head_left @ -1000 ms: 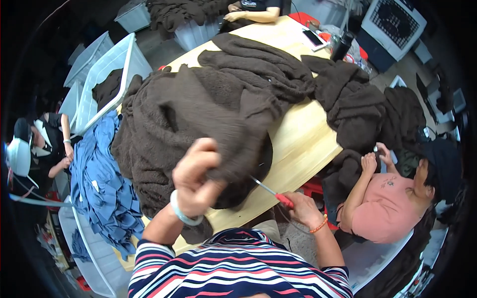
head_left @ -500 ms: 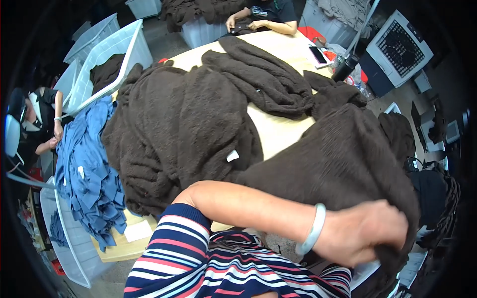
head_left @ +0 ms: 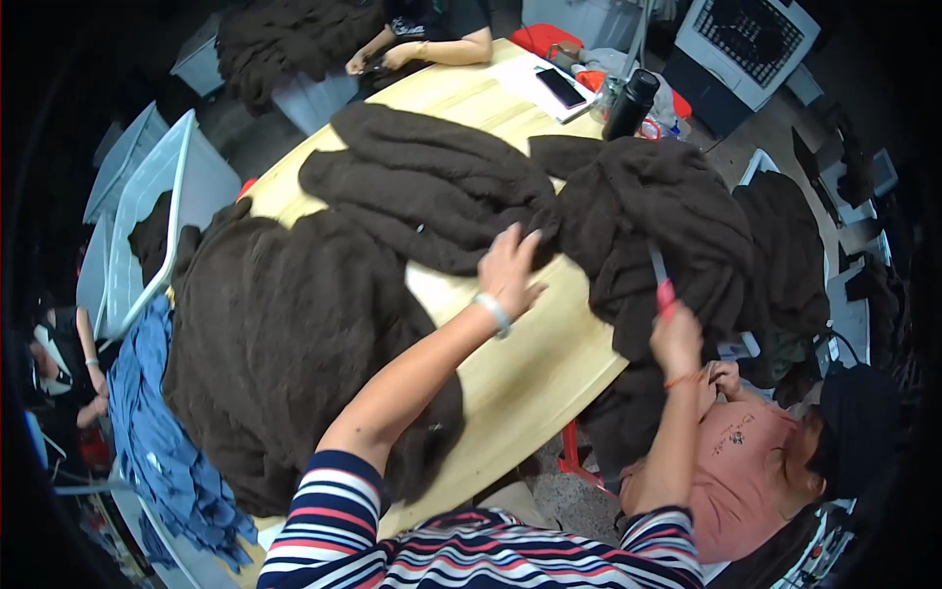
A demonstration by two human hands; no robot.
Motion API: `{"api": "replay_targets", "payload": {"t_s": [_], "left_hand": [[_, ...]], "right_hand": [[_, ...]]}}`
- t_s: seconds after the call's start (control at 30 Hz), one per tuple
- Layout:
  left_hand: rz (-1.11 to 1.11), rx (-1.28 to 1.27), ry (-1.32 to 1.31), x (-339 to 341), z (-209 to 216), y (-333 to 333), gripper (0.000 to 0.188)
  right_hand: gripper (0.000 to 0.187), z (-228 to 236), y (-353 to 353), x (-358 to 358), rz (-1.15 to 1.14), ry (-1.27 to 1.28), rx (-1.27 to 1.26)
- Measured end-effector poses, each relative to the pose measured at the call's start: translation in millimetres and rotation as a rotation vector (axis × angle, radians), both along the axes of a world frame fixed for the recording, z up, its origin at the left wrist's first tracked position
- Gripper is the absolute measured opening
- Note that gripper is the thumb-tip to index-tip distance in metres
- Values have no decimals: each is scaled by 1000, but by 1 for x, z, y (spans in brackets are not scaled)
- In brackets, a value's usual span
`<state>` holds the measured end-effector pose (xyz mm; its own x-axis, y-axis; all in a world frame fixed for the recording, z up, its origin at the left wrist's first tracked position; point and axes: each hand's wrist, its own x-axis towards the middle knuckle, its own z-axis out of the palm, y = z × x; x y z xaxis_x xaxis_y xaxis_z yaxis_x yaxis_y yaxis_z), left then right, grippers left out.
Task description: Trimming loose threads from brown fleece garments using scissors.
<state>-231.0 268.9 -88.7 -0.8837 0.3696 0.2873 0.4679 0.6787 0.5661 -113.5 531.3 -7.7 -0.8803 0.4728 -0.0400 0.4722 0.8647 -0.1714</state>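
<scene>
My right hand (head_left: 677,344) is closed round a pink-handled tool (head_left: 666,293); its narrow metal tip points away from me over a bunched dark brown fleece garment (head_left: 677,196). I cannot make out the tool's exact kind. My left hand (head_left: 508,272), fingers spread, is over the near edge of another dark brown fleece piece (head_left: 432,167), with nothing held in it. A large heap of the same brown fabric (head_left: 294,344) covers the table's left part.
Bare wooden table (head_left: 530,363) shows between the piles. Blue fabric pieces (head_left: 172,432) hang at the left edge. A black bottle (head_left: 633,103) and a phone (head_left: 560,86) stand and lie at the back. A person in pink (head_left: 746,452) sits close at right; others work behind and left.
My left arm has swung from the lower right to the table's middle, and its hand has opened. My right hand with the tool has come into view. The brown fabric once under my arm is gone from there.
</scene>
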Motion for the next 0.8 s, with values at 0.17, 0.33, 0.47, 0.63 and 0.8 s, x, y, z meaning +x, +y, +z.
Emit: {"api": "replay_targets", "payload": {"t_s": [0.17,0.33,0.47,0.63,0.8], "left_hand": [[110,-295,71,-29,-58,-6,92],[-117,-355,-163,-51,-76,-7,30],[-422,-474,-444,48,-48,-31,30],[-391,-637,-515,172,-33,-103,48],[48,-405,-338,162,0,-73,70]], "right_hand": [[28,-58,-52,61,51,-148,-346],[34,-59,-54,54,158,-135,-455],[33,-56,-38,43,167,-91,-410],[35,-64,-58,48,211,-146,-427],[29,-82,-88,86,186,-200,-507]]}}
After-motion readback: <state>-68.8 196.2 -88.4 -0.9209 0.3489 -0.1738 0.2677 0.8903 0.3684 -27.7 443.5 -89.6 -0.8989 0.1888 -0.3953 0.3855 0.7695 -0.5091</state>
